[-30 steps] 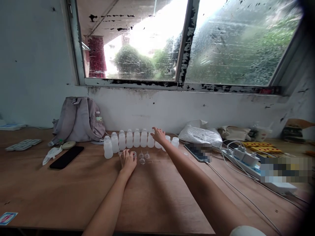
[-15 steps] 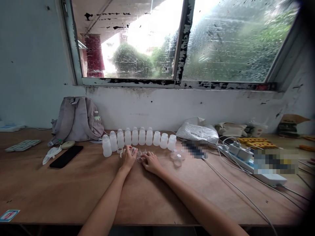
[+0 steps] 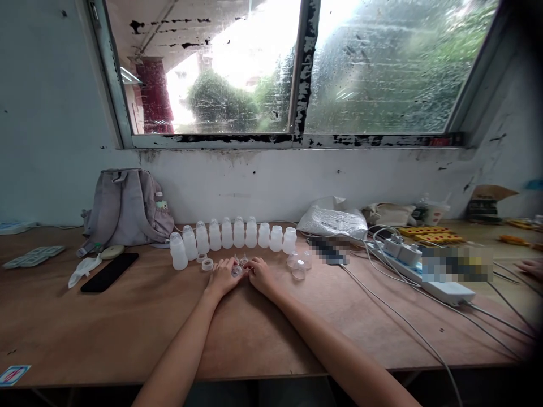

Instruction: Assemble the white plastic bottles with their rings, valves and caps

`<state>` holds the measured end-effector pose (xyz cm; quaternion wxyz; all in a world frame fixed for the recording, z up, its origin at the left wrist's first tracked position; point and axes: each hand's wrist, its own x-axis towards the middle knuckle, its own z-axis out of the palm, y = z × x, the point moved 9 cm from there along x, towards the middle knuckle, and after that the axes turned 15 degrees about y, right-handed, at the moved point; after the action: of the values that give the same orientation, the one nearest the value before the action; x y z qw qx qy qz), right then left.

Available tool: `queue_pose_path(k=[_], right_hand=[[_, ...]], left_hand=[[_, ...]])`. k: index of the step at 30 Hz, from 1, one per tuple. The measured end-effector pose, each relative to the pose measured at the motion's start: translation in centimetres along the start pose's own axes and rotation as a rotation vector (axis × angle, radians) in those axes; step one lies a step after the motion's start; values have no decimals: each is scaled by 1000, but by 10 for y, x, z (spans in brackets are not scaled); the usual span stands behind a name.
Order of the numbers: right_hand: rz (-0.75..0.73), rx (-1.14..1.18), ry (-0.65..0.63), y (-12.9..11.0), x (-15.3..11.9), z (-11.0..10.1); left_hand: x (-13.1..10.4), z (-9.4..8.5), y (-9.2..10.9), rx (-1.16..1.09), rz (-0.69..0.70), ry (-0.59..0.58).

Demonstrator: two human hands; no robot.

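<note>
A curved row of several frosted baby bottles (image 3: 227,234) stands just beyond my hands, most with clear caps on top. My left hand (image 3: 222,277) is closed around a clear bottle teat (image 3: 236,272) low over the table. Close on its right, my right hand (image 3: 262,277) has its fingers bent in and pressed together; what they hold, if anything, is hidden. Another clear teat (image 3: 243,261) stands between the hands and the bottles. Left of my left hand lies a whitish ring (image 3: 207,264). Clear domed caps (image 3: 298,273) lie grouped to the right.
A black phone (image 3: 109,273), a white crumpled wrapper (image 3: 85,271) and a grey backpack (image 3: 127,206) are on the left. To the right are a silver bag (image 3: 335,220), a power strip (image 3: 445,292) with trailing cables, and yellow trays (image 3: 430,234). Another person's hand (image 3: 531,266) shows at the right edge.
My left hand has come down and right with the clear teat, uncovering the ring. My right hand has drawn in beside it. The whole view has shifted slightly.
</note>
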<state>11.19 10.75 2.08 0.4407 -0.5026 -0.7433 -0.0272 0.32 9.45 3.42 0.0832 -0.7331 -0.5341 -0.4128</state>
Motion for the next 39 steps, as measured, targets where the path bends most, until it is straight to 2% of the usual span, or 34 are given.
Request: queue_pose_path(k=[4,12,16,20,23,29,33,39], right_hand=[[8,5,-2,1,0,2],[17,37,17,3,1,1],[-8,89,33,-1,1,-1],[-66,179,22,-15,-1,-7],[-72,238,41,-23,-1,-13],[33,241,113,-11,2,-16],[114,201,164,2,5,-18],[189,174,185,13,7,-20]], left_hand=[[-1,5,-1,29,-24,-2],[3,-5,-4,-54,-68,70],[5,-5,-13,-141,-131,103],[8,-3,-24,-274,-229,145],[9,3,-27,-394,-291,141],[2,21,-18,-584,-383,57],[-2,18,-7,-632,-391,53],[-2,15,3,-626,-303,20]])
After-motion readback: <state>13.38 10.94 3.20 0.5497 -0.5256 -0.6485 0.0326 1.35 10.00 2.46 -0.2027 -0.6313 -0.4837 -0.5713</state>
